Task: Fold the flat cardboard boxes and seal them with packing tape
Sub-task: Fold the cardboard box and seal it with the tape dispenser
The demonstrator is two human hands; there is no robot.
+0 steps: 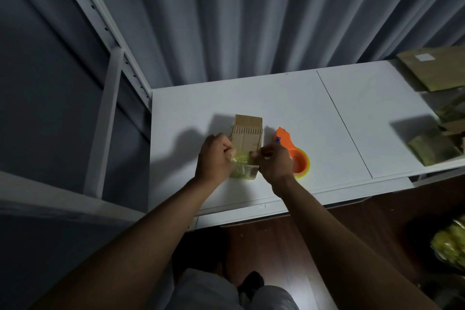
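Observation:
A small brown cardboard box (pixel 247 133) stands on the white table (pixel 327 118), its near end wrapped in yellowish clear packing tape (pixel 243 167). My left hand (pixel 214 157) grips the box's left near corner, fingers curled on the tape. At the right near corner, my right hand (pixel 274 162) pinches the tape. An orange tape dispenser (pixel 293 152) with a yellow-green roll lies just right of the box, partly behind my right hand.
Flat and taped cardboard boxes (pixel 437 70) are stacked at the table's right end. A white metal shelf frame (pixel 110 78) stands to the left. Grey curtains hang behind the table. A bag of yellow-green material (pixel 450 246) sits on the floor at right.

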